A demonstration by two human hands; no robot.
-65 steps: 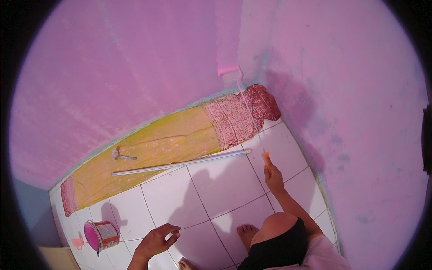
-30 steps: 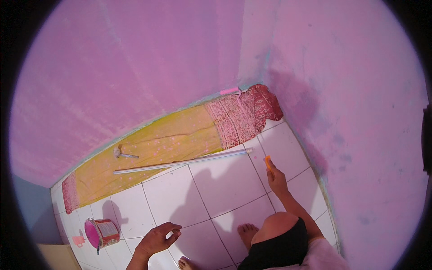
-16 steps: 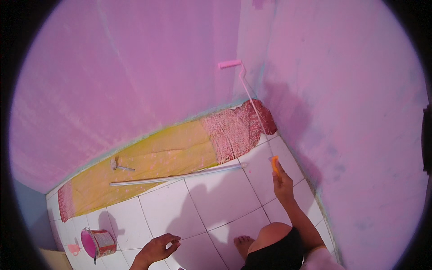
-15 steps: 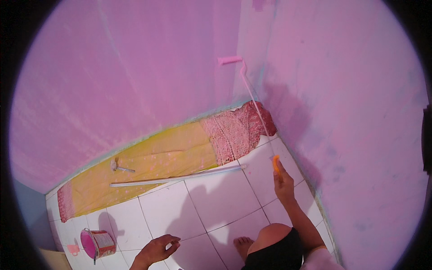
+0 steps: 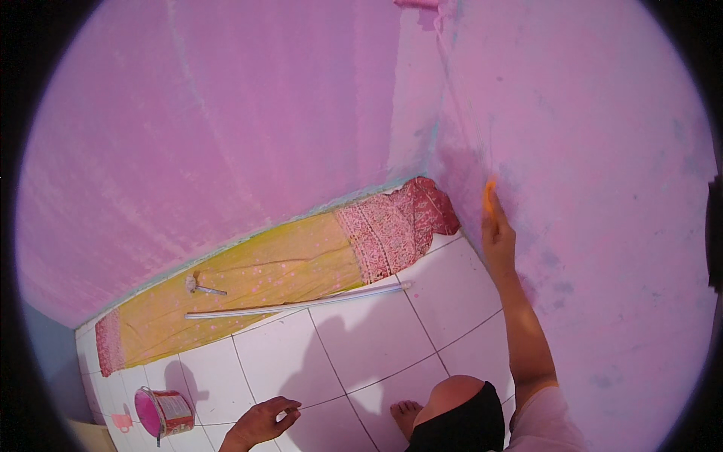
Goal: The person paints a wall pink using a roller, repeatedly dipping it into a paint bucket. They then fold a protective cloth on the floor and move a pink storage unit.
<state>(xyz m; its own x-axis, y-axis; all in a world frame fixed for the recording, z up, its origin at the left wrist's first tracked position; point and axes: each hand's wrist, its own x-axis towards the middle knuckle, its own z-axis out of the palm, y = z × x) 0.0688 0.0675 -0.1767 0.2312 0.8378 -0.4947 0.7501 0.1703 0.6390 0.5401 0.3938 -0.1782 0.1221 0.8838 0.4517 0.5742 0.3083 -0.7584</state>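
Raised toward the wall corner, my right hand (image 5: 498, 235) is closed around the orange handle of a paint roller (image 5: 489, 196). Its thin rod runs up to a pink roller head (image 5: 419, 4), partly cut off at the top edge, against the pink-purple wall (image 5: 301, 90). Low over the white tiles, my left hand (image 5: 263, 423) holds nothing; its fingers are loosely bent, with the thumb apart from them. To its left stands a paint bucket (image 5: 175, 413) with pink paint inside.
A yellow cloth with red patterned ends (image 5: 286, 260) lies along the wall's foot. On it rest a small brush-like tool (image 5: 203, 286) and part of a long pale pole (image 5: 301, 303). A pink cup-like thing (image 5: 122, 422) is beside the bucket. A lighter pink wall (image 5: 602, 188) rises at right.
My right hand has risen and moved slightly right, carrying the roller head up the wall toward the corner. My left hand has barely moved.
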